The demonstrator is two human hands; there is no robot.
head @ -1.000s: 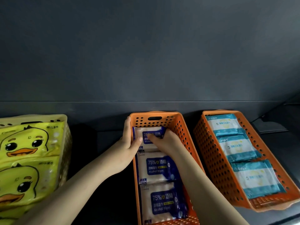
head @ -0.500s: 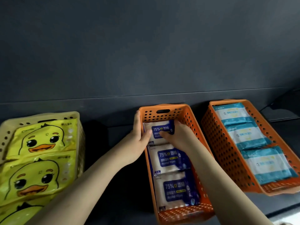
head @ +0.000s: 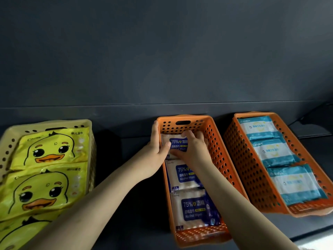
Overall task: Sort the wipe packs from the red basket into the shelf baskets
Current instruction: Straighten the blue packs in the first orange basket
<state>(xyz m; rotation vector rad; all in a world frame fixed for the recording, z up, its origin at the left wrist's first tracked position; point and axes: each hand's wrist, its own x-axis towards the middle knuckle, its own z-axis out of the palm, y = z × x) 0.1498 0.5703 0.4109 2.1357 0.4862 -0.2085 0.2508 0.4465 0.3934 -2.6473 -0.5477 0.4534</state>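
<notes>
An orange shelf basket (head: 219, 156) in the middle holds three white-and-blue alcohol wipe packs in a row. Both my hands are on the rearmost pack (head: 177, 143). My left hand (head: 156, 150) grips its left edge, with the fingers over the basket's left rim. My right hand (head: 193, 150) lies flat on the pack's right part, fingers spread toward the back wall. The middle pack (head: 182, 175) and the front pack (head: 194, 209) lie below my hands. The red basket is out of view.
A cream basket (head: 10, 141) at the left holds yellow duck-print wipe packs (head: 50, 150). A second orange basket (head: 252, 177) at the right holds three teal-and-white packs (head: 275, 152). All stand on a dark shelf against a dark back wall (head: 162, 60).
The view has tilted and shifted, so the baskets sit lower and more to the right in frame. My hands stay on the rear pack; the right hand's fingers have spread flatter over it.
</notes>
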